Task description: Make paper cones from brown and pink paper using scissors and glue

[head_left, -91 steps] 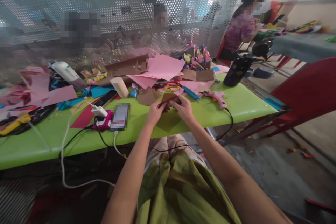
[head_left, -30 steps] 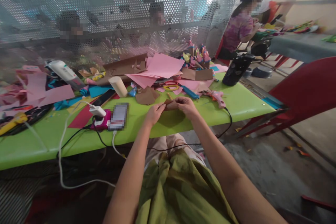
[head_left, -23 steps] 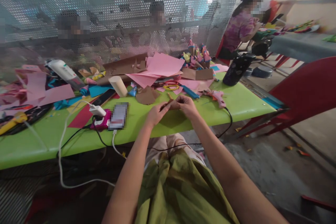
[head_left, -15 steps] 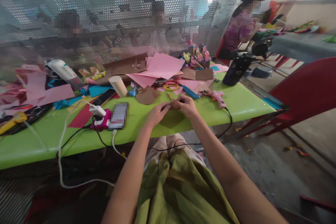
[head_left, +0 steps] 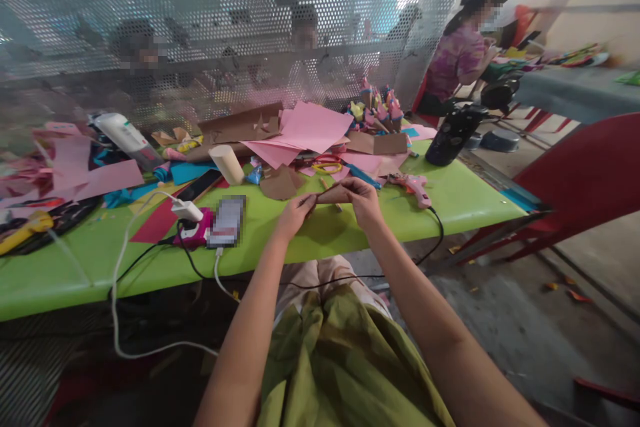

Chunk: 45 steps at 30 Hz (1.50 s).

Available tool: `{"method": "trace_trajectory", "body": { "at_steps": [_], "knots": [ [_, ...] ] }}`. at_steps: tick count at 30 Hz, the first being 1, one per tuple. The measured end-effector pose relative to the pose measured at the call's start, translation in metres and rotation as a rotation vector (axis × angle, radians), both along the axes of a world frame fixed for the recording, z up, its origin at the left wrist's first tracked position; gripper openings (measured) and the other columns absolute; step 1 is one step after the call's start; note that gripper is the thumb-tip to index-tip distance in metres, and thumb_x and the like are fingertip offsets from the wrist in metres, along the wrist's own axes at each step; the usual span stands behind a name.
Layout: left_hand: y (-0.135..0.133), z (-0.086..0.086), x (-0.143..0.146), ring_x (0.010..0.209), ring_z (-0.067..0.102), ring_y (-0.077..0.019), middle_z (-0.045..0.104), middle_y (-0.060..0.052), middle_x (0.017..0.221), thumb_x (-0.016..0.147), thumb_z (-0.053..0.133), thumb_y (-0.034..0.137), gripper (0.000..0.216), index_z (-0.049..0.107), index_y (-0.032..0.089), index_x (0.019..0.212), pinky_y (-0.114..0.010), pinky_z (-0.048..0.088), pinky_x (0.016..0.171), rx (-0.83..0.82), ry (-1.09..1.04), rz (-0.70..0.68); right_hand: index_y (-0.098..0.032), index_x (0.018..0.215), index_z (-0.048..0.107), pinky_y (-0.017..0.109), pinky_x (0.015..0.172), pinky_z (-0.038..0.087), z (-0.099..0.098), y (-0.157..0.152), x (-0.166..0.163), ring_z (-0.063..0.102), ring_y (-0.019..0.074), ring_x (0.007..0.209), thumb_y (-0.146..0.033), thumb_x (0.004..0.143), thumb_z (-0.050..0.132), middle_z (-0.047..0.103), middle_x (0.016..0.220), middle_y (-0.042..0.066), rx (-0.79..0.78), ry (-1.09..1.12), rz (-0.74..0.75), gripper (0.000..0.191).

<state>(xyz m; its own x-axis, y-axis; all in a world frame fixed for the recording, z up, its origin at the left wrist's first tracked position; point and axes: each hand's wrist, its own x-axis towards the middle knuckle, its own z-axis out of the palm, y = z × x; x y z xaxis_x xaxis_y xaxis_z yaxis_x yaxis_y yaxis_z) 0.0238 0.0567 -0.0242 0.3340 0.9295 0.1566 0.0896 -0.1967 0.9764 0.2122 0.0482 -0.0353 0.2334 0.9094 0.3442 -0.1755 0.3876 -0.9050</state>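
A small piece of brown paper (head_left: 333, 195) is stretched between my two hands, a little above the green table (head_left: 260, 233). My left hand (head_left: 296, 215) pinches its left end, and my right hand (head_left: 364, 201) grips the right end, partly covering it. Behind the paper lies a thin pencil-like stick (head_left: 325, 183), partly hidden by it. Just beyond my right hand are a blue-handled tool (head_left: 361, 175) and a pink glue gun (head_left: 416, 189) with a black cord. A brown paper scrap (head_left: 280, 183) rests past my left hand.
Pink paper sheets (head_left: 315, 125) are heaped at the back. A cream cylinder (head_left: 227, 164), a phone (head_left: 227, 221) on a white cable and a magenta power adapter (head_left: 196, 230) stand left. A black bottle (head_left: 453, 135) is near the right end. Another person (head_left: 457, 60) sits beyond.
My hands have moved apart, the right one slightly to the right. More of the brown paper now shows between them.
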Motion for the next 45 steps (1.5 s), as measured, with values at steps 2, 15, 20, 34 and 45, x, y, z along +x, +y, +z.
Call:
{"method": "trace_trajectory", "body": {
  "at_steps": [2, 15, 20, 34, 45],
  "knots": [
    [0.0007, -0.0001, -0.0001, 0.057, 0.049, -0.0126, 0.06, 0.002, 0.06, 0.078, 0.073, 0.054, 0.04, 0.078, 0.017, 0.093, -0.025, 0.036, 0.056, -0.062, -0.082, 0.008, -0.023, 0.073, 0.071, 0.032, 0.074, 0.049, -0.001, 0.0008, 0.0, 0.061, 0.0193, 0.076, -0.022, 0.06, 0.068, 0.069, 0.074, -0.001, 0.009, 0.009, -0.003, 0.013],
    [0.0011, 0.0023, -0.0027, 0.054, 0.058, -0.0101, 0.067, -0.002, 0.06, 0.065, 0.082, 0.031, 0.027, 0.076, 0.013, 0.083, -0.023, 0.042, 0.055, -0.287, -0.423, 0.003, -0.023, 0.071, 0.067, 0.029, 0.065, 0.045, 0.0014, -0.0042, -0.004, 0.055, 0.0165, 0.068, -0.026, 0.062, 0.072, 0.064, 0.071, -0.001, 0.049, 0.026, -0.014, 0.011],
    [0.0011, 0.0006, -0.0012, 0.062, 0.065, -0.0133, 0.072, -0.003, 0.069, 0.062, 0.087, 0.035, 0.033, 0.071, 0.014, 0.082, -0.026, 0.051, 0.061, -0.253, -0.425, 0.03, -0.023, 0.07, 0.063, 0.027, 0.06, 0.041, 0.0014, -0.0039, -0.003, 0.05, 0.015, 0.064, -0.026, 0.062, 0.072, 0.059, 0.067, -0.002, 0.055, 0.029, -0.047, 0.012],
    [0.001, 0.0024, 0.0013, 0.062, 0.067, -0.0128, 0.071, 0.001, 0.069, 0.064, 0.087, 0.04, 0.032, 0.071, 0.017, 0.08, -0.027, 0.054, 0.067, 0.043, -0.286, 0.172, -0.023, 0.068, 0.06, 0.029, 0.066, 0.04, -0.0025, 0.0023, 0.0005, 0.049, 0.0149, 0.065, -0.03, 0.06, 0.072, 0.058, 0.067, -0.003, 0.02, 0.116, -0.131, 0.016],
    [0.0046, -0.0008, 0.0, 0.06, 0.064, -0.0112, 0.069, 0.001, 0.068, 0.063, 0.086, 0.037, 0.032, 0.067, 0.016, 0.077, -0.026, 0.052, 0.065, -0.068, -0.334, 0.166, -0.023, 0.07, 0.061, 0.03, 0.068, 0.042, -0.003, 0.0008, -0.0018, 0.052, 0.0162, 0.068, -0.032, 0.062, 0.072, 0.06, 0.07, -0.002, 0.038, 0.116, -0.115, 0.016]
  ]
}}
